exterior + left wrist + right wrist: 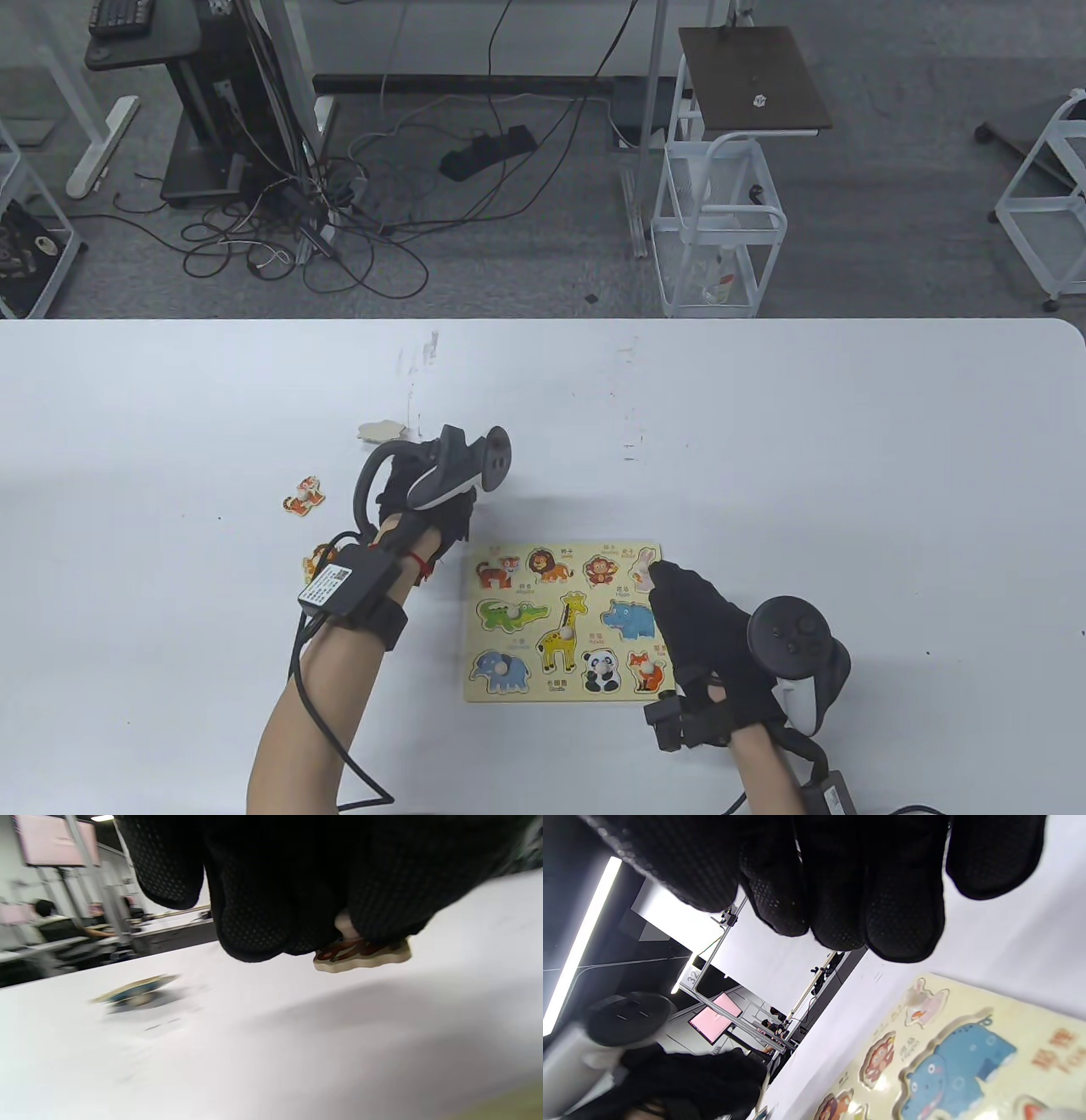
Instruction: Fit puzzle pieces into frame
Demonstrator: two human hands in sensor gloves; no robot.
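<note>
Pinching a small wooden animal piece [362, 955] by what looks like its white knob, the left hand [424, 501] hovers left of and above the puzzle frame [567, 624] in the table view, its fingers [250, 921] bunched together around the knob so that the piece hangs flat and clear of the white desk [764, 424]; that level carry seems meant to let it drop straight into a cutout. The frame lies in the lower middle of the table view, near the desk's front edge, and most of its recesses look filled or printed with animals: crocodile, giraffe, elephant, panda, hippo. Which slots are truly open I cannot tell. The right hand [704, 637] rests over the frame's right edge, and in the right wrist view its fingers [899, 899] hang close together with nothing between them, above the rabbit and the blue hippo [950, 1069]; it appears to be steadying the board so that it will not slide when a piece is pressed in. Loose pieces wait on the desk to the left: a tiger-coloured piece [303, 496] lies picture up, a pale blank-looking piece [379, 431] lies above it, probably face down, and an orange piece [320, 560] shows just beside the left wrist. They sit within the left hand's reach, which suits a one-by-one pickup.
</note>
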